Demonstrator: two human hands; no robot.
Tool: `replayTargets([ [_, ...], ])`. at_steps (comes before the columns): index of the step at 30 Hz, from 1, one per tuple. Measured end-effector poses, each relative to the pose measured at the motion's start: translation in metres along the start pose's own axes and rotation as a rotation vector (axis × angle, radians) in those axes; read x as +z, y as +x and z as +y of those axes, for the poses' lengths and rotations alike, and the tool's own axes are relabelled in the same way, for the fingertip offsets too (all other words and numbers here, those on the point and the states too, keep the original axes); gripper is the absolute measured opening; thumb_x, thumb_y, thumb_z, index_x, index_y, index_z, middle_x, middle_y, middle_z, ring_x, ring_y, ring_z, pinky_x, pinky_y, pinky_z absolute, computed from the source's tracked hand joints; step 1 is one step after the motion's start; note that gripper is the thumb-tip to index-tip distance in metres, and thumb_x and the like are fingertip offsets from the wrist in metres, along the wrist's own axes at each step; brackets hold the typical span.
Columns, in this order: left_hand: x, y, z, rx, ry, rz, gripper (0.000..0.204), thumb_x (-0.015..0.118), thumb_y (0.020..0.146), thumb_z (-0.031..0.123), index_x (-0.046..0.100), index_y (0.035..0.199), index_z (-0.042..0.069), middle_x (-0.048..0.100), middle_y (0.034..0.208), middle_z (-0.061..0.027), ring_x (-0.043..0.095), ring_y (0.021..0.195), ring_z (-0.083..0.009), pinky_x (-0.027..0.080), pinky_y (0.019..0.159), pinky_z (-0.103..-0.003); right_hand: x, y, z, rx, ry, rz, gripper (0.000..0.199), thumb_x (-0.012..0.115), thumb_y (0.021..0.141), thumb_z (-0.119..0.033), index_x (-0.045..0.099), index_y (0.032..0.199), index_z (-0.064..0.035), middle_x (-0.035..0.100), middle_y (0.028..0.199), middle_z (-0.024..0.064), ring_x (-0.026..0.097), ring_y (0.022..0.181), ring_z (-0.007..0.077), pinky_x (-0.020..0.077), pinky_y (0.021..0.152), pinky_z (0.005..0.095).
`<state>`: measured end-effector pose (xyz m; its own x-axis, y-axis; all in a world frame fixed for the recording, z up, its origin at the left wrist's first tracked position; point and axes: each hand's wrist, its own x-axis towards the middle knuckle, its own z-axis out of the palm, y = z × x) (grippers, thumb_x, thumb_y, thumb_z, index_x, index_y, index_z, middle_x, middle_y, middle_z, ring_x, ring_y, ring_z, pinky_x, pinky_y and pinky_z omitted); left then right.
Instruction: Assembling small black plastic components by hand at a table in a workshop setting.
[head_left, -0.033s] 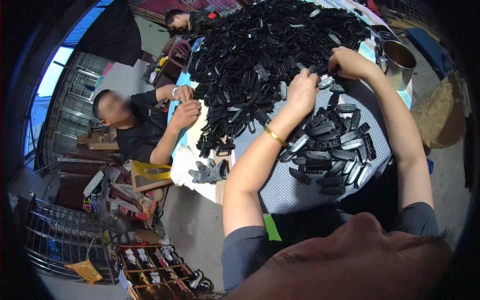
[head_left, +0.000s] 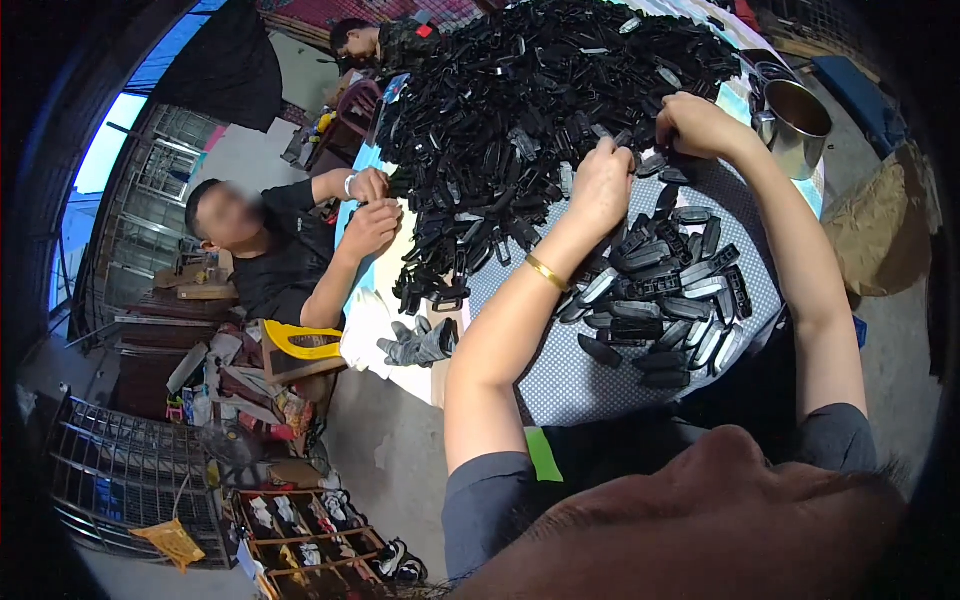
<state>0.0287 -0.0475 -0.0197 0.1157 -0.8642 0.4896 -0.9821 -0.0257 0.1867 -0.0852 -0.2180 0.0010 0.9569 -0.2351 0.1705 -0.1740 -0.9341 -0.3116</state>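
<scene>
A big heap of elongated black plastic pieces (head_left: 500,110) covers the far part of the table. At its near right edge my left hand (head_left: 602,185), with a gold bangle on the wrist, has its fingers pinched together. Whatever lies in that pinch is too small to name. My right hand (head_left: 697,125) is close by on the right, fingers curled down and closed; its fingertips and any held piece are hidden. Between and below the hands lie a few loose pieces (head_left: 652,163). A smaller pile of glossy black oblong pieces (head_left: 665,285) sits nearer me, between my forearms.
The tabletop has a grey dotted cover (head_left: 550,385). A metal pot (head_left: 797,120) stands at the right edge, near crumpled brown paper (head_left: 882,225). Dark gloves (head_left: 415,345) lie at the left edge. A co-worker (head_left: 285,245) handles something at the left; another person (head_left: 375,42) is farther back.
My left hand has shifted very slightly to the left. A piece between my hands that looked pale now looks darker. My right hand stays in place.
</scene>
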Motion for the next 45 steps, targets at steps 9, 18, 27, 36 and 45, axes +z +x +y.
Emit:
replayTargets([
  [9,-0.021,-0.026,-0.008,-0.139,-0.091,-0.069,0.023,0.060,0.068,0.004,0.058,0.091,0.002,0.054,0.081,-0.0157,0.055,0.077,-0.0308,0.045,0.071,-0.037,0.016,0.015,-0.023,-0.216,0.455,0.522,0.016,0.054,0.077,-0.004,0.060,0.092,-0.0027,0.056,0.076,0.0054,0.055,0.071,0.0124,0.0454,0.064,0.0242],
  [18,-0.012,-0.029,-0.022,-0.187,-0.271,0.110,0.026,0.066,0.065,0.010,0.056,0.087,0.001,0.059,0.078,-0.0153,0.058,0.075,-0.0294,0.046,0.069,-0.037,0.024,0.014,-0.057,0.147,1.221,0.242,0.029,0.042,0.077,0.001,0.054,0.104,-0.0001,0.059,0.083,0.0053,0.059,0.071,0.0100,0.0475,0.063,0.0199],
  [27,-0.031,-0.024,-0.021,-0.606,-1.492,0.076,0.031,0.059,0.078,0.000,0.050,0.107,-0.006,0.056,0.085,-0.0065,0.060,0.069,-0.0140,0.050,0.063,-0.021,0.039,0.014,-0.068,-0.075,0.856,0.369,0.026,0.060,0.076,-0.008,0.060,0.100,0.0016,0.062,0.093,0.0083,0.059,0.085,0.0152,0.0463,0.076,0.0254],
  [36,-0.030,-0.026,-0.022,-0.599,-1.294,0.166,0.029,0.060,0.078,0.002,0.055,0.106,-0.002,0.057,0.085,-0.0033,0.056,0.071,-0.0091,0.047,0.058,-0.019,0.036,0.011,-0.074,-0.098,0.741,0.503,0.028,0.062,0.075,-0.010,0.061,0.101,-0.0010,0.061,0.093,0.0082,0.058,0.085,0.0156,0.0458,0.075,0.0260],
  [45,-0.029,-0.028,-0.022,-0.538,-1.242,0.260,0.029,0.059,0.078,0.002,0.057,0.107,-0.002,0.061,0.092,-0.0061,0.057,0.074,-0.0094,0.048,0.065,-0.021,0.047,0.011,-0.079,-0.178,0.682,0.533,0.026,0.064,0.074,-0.007,0.062,0.099,-0.0034,0.059,0.085,0.0078,0.057,0.075,0.0155,0.0448,0.063,0.0242],
])
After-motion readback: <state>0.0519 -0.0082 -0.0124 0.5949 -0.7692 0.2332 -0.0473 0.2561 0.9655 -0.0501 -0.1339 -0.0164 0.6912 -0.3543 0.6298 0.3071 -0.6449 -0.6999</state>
